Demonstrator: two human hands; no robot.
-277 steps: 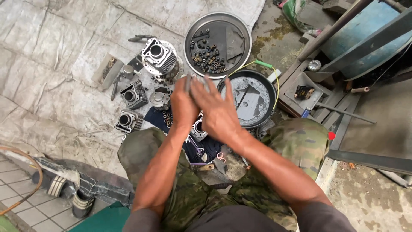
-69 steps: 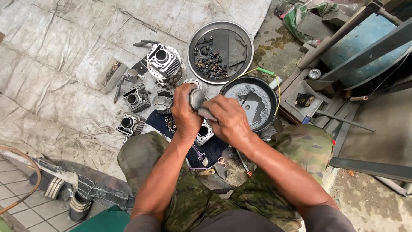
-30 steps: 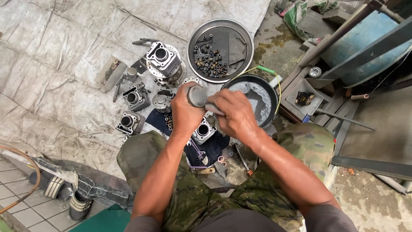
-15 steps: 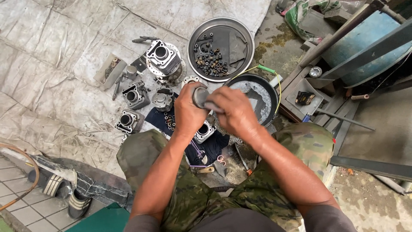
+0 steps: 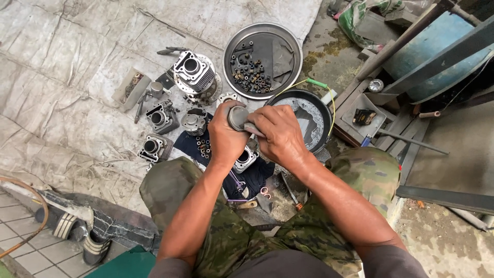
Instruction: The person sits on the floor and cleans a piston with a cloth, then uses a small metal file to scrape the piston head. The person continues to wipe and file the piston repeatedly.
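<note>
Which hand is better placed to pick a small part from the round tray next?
Probably the right hand. It lies nearer the round tray and only rests its fingers on the grey cylindrical part, while the left hand wraps around that part and carries it.

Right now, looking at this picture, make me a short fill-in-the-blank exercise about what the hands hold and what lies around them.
1. Both hands, left hand and right hand, grip a grey metal ____.
2. The round metal tray holds many small ____.
3. The dark basin lies to the ____ of the hands.
4. The finned engine cylinders rest on a grey ____.

Missing words: piston; bolts; right; tarp
</note>
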